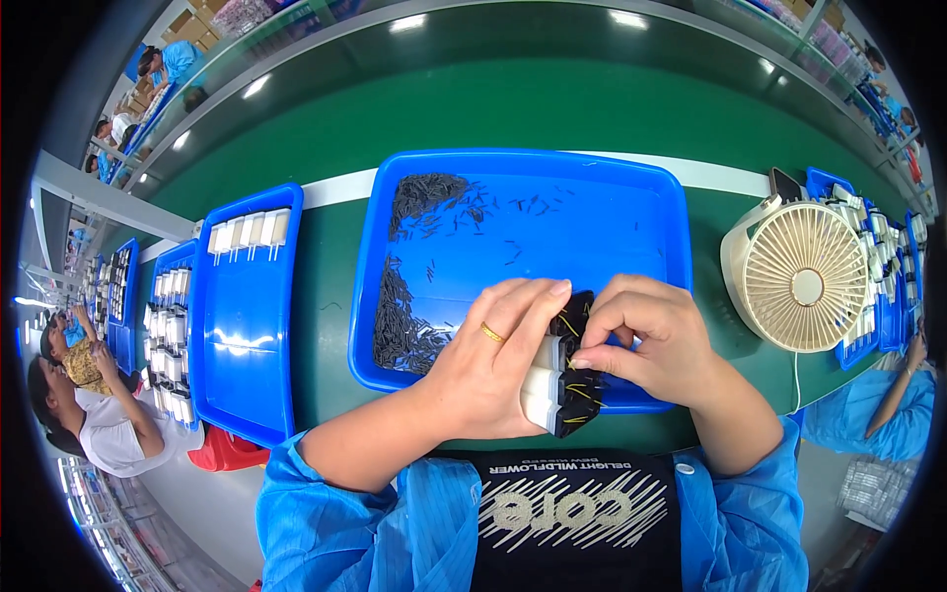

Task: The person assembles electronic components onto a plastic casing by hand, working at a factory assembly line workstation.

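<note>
My left hand (483, 370) is wrapped round a row of white blocks (540, 393) over the front of a large blue tray (592, 232). Black ends (577, 407) with thin yellow wires face right from the blocks. My right hand (651, 335) has thumb and forefinger pinched together at those black ends, beside a yellow wire; whatever lies between the fingertips is too small to make out. Short black tube-like pieces (393, 311) are heaped along the tray's left side, with others scattered across its far part.
Left of the large tray, a narrow blue tray (242, 306) bears several white blocks (258, 229) with thin leads. A cream fan (807, 286) stands to the right, near a dark phone-like object (785, 185). More block-filled trays and seated people flank both sides.
</note>
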`<action>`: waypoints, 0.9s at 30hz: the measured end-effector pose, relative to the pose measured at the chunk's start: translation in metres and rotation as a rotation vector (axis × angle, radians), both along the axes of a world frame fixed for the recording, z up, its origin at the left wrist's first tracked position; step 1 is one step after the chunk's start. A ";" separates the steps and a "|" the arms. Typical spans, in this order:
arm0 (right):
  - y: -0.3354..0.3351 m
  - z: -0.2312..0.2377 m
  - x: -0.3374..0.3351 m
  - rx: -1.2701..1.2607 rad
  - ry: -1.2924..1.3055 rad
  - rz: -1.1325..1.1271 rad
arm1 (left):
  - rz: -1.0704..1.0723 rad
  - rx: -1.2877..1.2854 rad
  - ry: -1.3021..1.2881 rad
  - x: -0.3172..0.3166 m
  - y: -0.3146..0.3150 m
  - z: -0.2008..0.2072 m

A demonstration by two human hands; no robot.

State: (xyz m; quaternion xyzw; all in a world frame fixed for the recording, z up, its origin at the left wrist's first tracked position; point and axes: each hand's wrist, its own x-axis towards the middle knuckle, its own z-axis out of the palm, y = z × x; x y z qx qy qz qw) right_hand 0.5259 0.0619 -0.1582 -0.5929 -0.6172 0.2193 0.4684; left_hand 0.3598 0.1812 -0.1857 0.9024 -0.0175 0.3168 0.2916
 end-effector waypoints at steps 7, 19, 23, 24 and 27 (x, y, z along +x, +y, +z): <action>-0.001 -0.002 0.002 0.121 -0.043 -0.034 | 0.004 -0.016 0.039 0.001 0.002 0.002; -0.004 -0.035 -0.004 -0.376 -0.515 0.173 | 0.231 -0.031 0.006 -0.004 0.014 0.004; -0.002 -0.037 -0.002 -0.291 -0.538 0.214 | 0.221 -0.005 0.035 -0.005 0.012 0.003; -0.001 -0.035 -0.002 -0.290 -0.538 0.214 | 0.221 -0.002 0.030 -0.005 0.012 0.002; 0.002 -0.022 0.001 -0.220 -0.527 0.138 | 0.222 0.001 0.023 -0.006 0.013 0.003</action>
